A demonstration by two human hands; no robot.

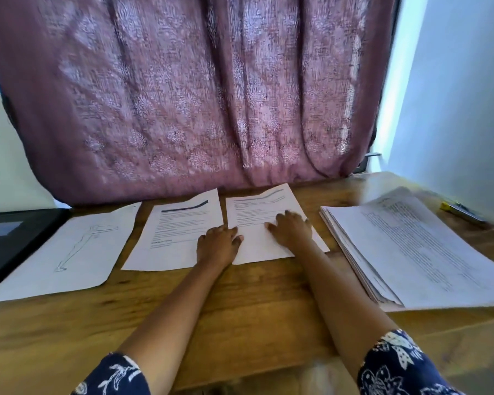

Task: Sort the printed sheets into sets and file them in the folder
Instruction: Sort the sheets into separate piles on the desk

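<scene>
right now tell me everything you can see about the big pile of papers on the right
The thick stack of white printed sheets lies flat on the wooden table, at its right side, turned at an angle to the table edge. Its top page carries dense small text, too blurred to read. The layered edges at the near left side are fanned and uneven, not squared up. Neither of the hands touches it; the right hand rests on a separate single sheet just to its left.

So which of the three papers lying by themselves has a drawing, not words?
The white sheet with a thin line drawing, farthest left beside the black folder. The other two show printed text under the hands.
</scene>
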